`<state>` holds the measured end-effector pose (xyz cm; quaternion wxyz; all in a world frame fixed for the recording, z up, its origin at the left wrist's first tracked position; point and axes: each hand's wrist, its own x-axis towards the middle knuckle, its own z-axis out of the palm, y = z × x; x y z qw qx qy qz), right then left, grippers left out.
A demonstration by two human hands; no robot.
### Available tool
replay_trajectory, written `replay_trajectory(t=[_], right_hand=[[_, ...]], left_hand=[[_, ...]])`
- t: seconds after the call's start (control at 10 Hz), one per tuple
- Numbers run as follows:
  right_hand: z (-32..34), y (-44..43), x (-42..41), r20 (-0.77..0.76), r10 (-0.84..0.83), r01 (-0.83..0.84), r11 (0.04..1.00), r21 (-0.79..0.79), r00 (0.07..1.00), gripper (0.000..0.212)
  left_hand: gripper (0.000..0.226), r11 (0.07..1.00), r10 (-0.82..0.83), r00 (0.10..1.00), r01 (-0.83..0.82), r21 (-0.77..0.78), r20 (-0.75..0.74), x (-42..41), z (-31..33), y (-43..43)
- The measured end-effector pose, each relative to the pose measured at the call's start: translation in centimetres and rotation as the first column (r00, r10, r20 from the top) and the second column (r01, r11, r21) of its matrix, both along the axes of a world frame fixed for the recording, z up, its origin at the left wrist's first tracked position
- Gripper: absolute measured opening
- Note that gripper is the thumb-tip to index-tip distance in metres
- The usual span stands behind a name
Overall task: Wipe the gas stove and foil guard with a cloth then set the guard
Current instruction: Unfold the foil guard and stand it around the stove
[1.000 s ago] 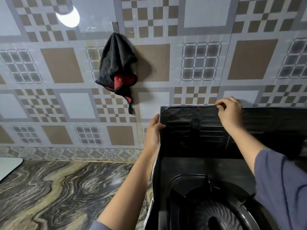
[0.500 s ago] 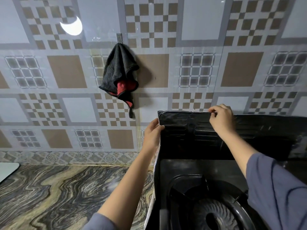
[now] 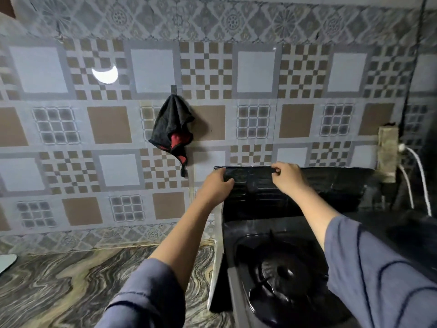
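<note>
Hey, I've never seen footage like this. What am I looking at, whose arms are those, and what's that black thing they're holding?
This is one picture from a camera worn on a person's head, looking forward and down, so the two arms are the wearer's own. No machine is involved. The left hand grips the left corner of a dark foil guard, and the right hand pinches its top edge. The guard stands upright behind and beside a gas stove. A marbled counter stretches to the left. A dark cloth with a red inside hangs on the tiled wall, and neither hand touches it.
</note>
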<state>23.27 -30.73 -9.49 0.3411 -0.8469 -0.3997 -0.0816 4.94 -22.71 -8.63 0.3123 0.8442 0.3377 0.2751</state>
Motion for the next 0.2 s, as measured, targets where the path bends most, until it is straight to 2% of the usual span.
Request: replay_trajectory(t=[0.2], right_hand=[[-0.4,-4.9,-3.8,-0.048,-0.069,0.069,0.998,-0.005,0.996,0.036]], left_hand=[[0.05,0.99,-0.086,0.992,0.096,0.107,-0.091,-1.0,-0.6,-2.5]])
